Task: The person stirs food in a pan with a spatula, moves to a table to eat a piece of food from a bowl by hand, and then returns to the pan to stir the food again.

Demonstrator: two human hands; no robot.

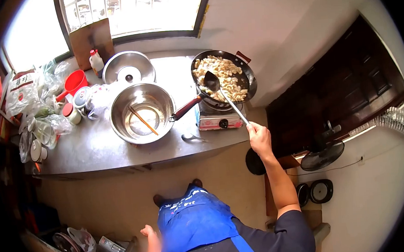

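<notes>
My right hand (259, 138) is closed round the long metal handle of a ladle (232, 102). The ladle's dark, rounded head rests among pale, browned pieces of food (218, 66) in a black wok (245, 76). The wok sits on a portable gas stove (218, 122), its wooden handle pointing left over the counter. Low at my side, beside the blue apron (195, 220), my left hand (148, 231) hangs with its fingers loosely curled; I see nothing in it.
On the counter (89, 154) stand a steel pot (119, 123) with chopsticks (143, 121) in it, a steel lid (112, 69), a red dipper (75, 82), jars and plastic bags. A spoon-like utensil (192, 138) lies near the front edge. A fan (322, 156) is at right.
</notes>
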